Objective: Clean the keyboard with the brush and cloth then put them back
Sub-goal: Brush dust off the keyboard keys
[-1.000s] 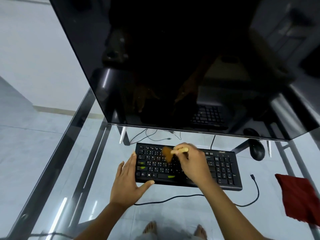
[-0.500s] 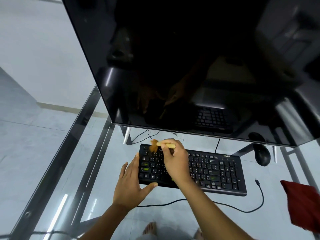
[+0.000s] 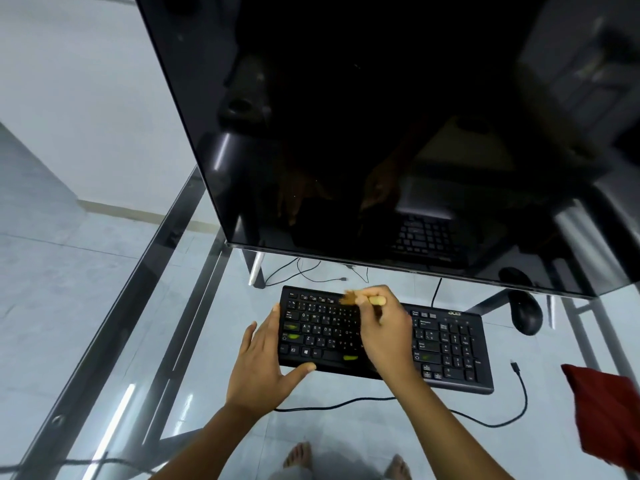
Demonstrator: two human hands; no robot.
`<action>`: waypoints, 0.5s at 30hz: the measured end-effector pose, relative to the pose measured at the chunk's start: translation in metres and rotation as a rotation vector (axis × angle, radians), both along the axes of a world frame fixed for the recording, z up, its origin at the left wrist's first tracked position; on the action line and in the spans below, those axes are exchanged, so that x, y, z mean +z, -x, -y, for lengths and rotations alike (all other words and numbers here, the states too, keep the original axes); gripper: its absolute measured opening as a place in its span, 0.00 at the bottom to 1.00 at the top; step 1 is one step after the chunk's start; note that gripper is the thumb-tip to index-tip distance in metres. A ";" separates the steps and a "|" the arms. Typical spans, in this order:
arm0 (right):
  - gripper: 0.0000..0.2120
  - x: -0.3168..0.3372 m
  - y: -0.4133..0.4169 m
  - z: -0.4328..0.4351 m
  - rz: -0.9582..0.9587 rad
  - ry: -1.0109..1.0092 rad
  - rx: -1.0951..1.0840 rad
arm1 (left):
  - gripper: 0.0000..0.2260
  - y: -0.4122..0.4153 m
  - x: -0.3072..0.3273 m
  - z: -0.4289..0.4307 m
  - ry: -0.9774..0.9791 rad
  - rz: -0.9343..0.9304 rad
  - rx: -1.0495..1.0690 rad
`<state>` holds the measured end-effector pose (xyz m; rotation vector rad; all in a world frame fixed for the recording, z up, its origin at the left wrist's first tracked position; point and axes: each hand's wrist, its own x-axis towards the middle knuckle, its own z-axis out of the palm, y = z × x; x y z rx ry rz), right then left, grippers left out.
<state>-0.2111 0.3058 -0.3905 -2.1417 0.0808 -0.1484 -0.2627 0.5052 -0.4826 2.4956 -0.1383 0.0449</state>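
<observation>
A black keyboard (image 3: pixel 446 344) lies on the glass desk in front of the monitor. My right hand (image 3: pixel 388 334) grips a small brush (image 3: pixel 360 300) with a pale wooden handle and brown bristles; the bristles touch the top key rows left of centre. My left hand (image 3: pixel 263 368) rests flat against the keyboard's left edge, thumb along its front edge, fingers apart. A dark red cloth (image 3: pixel 609 414) lies on the desk at the far right, apart from both hands.
A large dark monitor (image 3: pixel 381 133) overhangs the back of the keyboard. A black mouse (image 3: pixel 526 315) sits right of the keyboard under the screen edge. A loose black cable (image 3: pixel 519 403) curls in front. The glass desk (image 3: pixel 104 341) has a metal frame; bare feet show below.
My right hand swept the brush to the keyboard's top left corner, then back right a little along the top rows. My left hand has stayed on the keyboard's left edge.
</observation>
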 end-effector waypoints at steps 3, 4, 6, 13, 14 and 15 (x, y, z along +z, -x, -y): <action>0.08 -0.006 0.015 0.003 -0.191 -0.021 0.157 | 0.46 0.001 -0.002 0.000 -0.015 -0.003 -0.008; 0.07 -0.007 0.018 0.004 -0.190 0.018 0.163 | 0.46 0.001 -0.001 -0.001 -0.012 -0.006 -0.008; 0.07 -0.006 0.022 0.009 -0.050 0.072 0.050 | 0.46 0.001 -0.001 -0.001 -0.006 -0.014 -0.007; 0.04 0.004 0.026 -0.020 -0.219 0.087 0.296 | 0.48 0.001 -0.005 -0.003 0.015 -0.044 0.005; 0.05 0.005 0.021 -0.021 -0.126 0.168 0.250 | 0.49 0.000 -0.005 -0.002 0.023 -0.043 0.009; 0.06 0.010 0.018 -0.022 -0.053 0.199 0.249 | 0.49 -0.001 -0.004 -0.001 0.031 -0.035 0.012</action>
